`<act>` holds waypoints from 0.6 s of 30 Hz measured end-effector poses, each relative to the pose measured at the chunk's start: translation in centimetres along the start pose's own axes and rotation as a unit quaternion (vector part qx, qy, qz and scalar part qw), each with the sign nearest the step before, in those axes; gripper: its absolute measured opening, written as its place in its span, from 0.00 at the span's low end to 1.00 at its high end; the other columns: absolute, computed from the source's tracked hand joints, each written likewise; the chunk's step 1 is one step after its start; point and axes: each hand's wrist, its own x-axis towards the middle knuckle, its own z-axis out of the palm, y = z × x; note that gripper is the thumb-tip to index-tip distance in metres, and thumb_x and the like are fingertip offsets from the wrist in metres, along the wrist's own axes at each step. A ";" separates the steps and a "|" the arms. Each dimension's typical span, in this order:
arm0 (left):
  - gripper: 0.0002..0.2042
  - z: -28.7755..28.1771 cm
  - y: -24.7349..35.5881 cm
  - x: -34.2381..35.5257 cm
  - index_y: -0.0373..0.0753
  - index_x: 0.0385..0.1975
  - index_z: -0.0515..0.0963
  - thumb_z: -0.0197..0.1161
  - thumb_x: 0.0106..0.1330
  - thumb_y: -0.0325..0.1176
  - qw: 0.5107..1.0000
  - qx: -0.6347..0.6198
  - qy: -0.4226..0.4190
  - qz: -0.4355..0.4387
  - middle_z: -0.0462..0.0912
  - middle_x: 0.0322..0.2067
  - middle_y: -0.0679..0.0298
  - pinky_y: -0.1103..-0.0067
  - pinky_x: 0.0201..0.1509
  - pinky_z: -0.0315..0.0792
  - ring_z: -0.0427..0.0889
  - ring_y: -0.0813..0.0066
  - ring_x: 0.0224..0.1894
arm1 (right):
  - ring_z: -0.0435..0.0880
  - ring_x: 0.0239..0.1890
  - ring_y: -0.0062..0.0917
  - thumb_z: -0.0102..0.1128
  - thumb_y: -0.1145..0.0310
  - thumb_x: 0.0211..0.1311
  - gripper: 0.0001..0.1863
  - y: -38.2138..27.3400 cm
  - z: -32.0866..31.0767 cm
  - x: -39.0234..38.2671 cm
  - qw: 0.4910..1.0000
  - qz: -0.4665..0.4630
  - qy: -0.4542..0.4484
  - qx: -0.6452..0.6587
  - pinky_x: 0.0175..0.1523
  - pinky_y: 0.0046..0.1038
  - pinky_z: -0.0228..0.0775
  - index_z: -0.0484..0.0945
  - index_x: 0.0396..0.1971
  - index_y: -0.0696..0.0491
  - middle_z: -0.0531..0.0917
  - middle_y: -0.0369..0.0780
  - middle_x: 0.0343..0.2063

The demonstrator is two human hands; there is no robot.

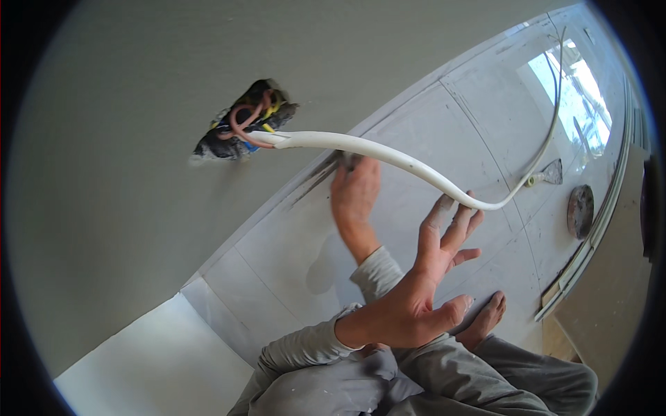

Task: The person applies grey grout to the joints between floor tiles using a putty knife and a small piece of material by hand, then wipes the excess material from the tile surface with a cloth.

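A thick white cable hangs out of a rough hole in the grey wall, where brown, blue and yellow wires bunch up. It arcs to the right and runs off thinner to the far right. My left hand is open, fingers spread, with its fingertips against the underside of the cable. Beyond it, lower than the cable, my right hand reaches to the joint between wall and floor. Its fingers are closed around a small dark object, mostly hidden, whose kind I cannot make out.
A scraper and a round dark, dusty object lie on the tiled floor at right. Long thin strips run beside them. A white panel is at lower left. My knees and bare foot are close below.
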 end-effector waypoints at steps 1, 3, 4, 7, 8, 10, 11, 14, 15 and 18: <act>0.55 -0.2 0.2 -0.3 0.40 0.75 0.16 0.57 0.61 0.29 1.000 0.010 0.012 0.000 0.27 0.78 0.36 0.50 0.75 0.49 0.34 0.40 0.81 | 0.79 0.37 0.47 0.64 0.72 0.63 0.11 -1.2 0.6 -1.7 1.000 -0.020 0.007 0.016 0.44 0.45 0.71 0.74 0.43 0.55 0.81 0.47 0.32; 0.55 0.2 0.4 0.2 0.40 0.75 0.17 0.57 0.60 0.29 1.000 -0.001 0.015 0.002 0.27 0.78 0.36 0.51 0.75 0.49 0.34 0.40 0.81 | 0.78 0.40 0.48 0.66 0.77 0.59 0.13 -3.1 0.6 -4.4 0.996 0.040 -0.072 0.026 0.45 0.46 0.69 0.73 0.41 0.56 0.80 0.49 0.35; 0.55 0.4 0.4 0.5 0.40 0.76 0.17 0.57 0.59 0.28 1.000 -0.010 0.022 0.004 0.28 0.78 0.36 0.51 0.75 0.49 0.34 0.40 0.81 | 0.78 0.40 0.49 0.66 0.78 0.58 0.13 -3.6 0.4 -5.5 0.993 0.043 -0.108 0.024 0.45 0.46 0.69 0.73 0.42 0.56 0.80 0.49 0.35; 0.55 0.2 0.4 0.6 0.41 0.76 0.18 0.57 0.59 0.28 0.999 -0.002 0.032 0.003 0.28 0.78 0.36 0.52 0.75 0.50 0.34 0.40 0.81 | 0.78 0.40 0.48 0.66 0.79 0.58 0.14 -4.7 0.2 -8.9 0.980 0.032 -0.188 0.059 0.45 0.46 0.70 0.74 0.42 0.56 0.80 0.49 0.35; 0.54 0.2 0.6 0.7 0.41 0.76 0.19 0.57 0.59 0.27 0.999 0.004 0.033 0.003 0.28 0.78 0.36 0.52 0.75 0.50 0.34 0.40 0.81 | 0.79 0.40 0.48 0.66 0.79 0.57 0.14 -5.1 0.3 -9.2 0.969 0.013 -0.230 0.088 0.45 0.45 0.70 0.74 0.42 0.55 0.80 0.48 0.34; 0.55 0.2 0.7 0.7 0.41 0.76 0.19 0.57 0.59 0.27 1.000 -0.004 0.027 0.000 0.28 0.78 0.36 0.53 0.75 0.50 0.34 0.40 0.81 | 0.79 0.39 0.47 0.65 0.78 0.59 0.13 -3.8 -0.3 -7.6 0.977 0.017 -0.184 0.109 0.44 0.45 0.70 0.74 0.43 0.55 0.80 0.48 0.33; 0.55 0.4 0.5 0.8 0.41 0.76 0.19 0.57 0.59 0.27 1.000 -0.020 0.023 -0.002 0.27 0.78 0.37 0.53 0.75 0.50 0.34 0.40 0.81 | 0.79 0.38 0.47 0.64 0.77 0.60 0.13 -2.3 -0.9 -6.2 0.982 0.023 -0.142 0.124 0.44 0.44 0.70 0.74 0.43 0.55 0.80 0.48 0.32; 0.55 -0.3 0.3 -0.1 0.41 0.76 0.18 0.58 0.59 0.28 0.999 0.010 0.040 0.019 0.27 0.78 0.37 0.53 0.75 0.49 0.34 0.40 0.81 | 0.80 0.36 0.49 0.65 0.77 0.60 0.11 -1.1 -2.4 -0.3 0.992 0.034 -0.022 0.117 0.42 0.45 0.71 0.74 0.41 0.56 0.80 0.49 0.32; 0.55 -0.4 0.4 -0.1 0.41 0.76 0.18 0.58 0.59 0.28 0.999 0.009 0.041 0.021 0.27 0.78 0.37 0.53 0.75 0.49 0.34 0.40 0.81 | 0.80 0.35 0.49 0.65 0.76 0.60 0.11 -0.8 -2.5 1.6 0.995 0.052 0.004 0.085 0.40 0.45 0.71 0.75 0.40 0.57 0.81 0.50 0.32; 0.57 0.7 -0.2 0.6 0.40 0.75 0.16 0.59 0.59 0.30 1.000 -0.007 0.024 0.010 0.26 0.78 0.36 0.52 0.75 0.49 0.34 0.38 0.81 | 0.80 0.34 0.49 0.65 0.72 0.64 0.08 0.6 -2.1 4.2 0.995 0.093 0.023 0.029 0.39 0.45 0.72 0.75 0.37 0.57 0.81 0.50 0.33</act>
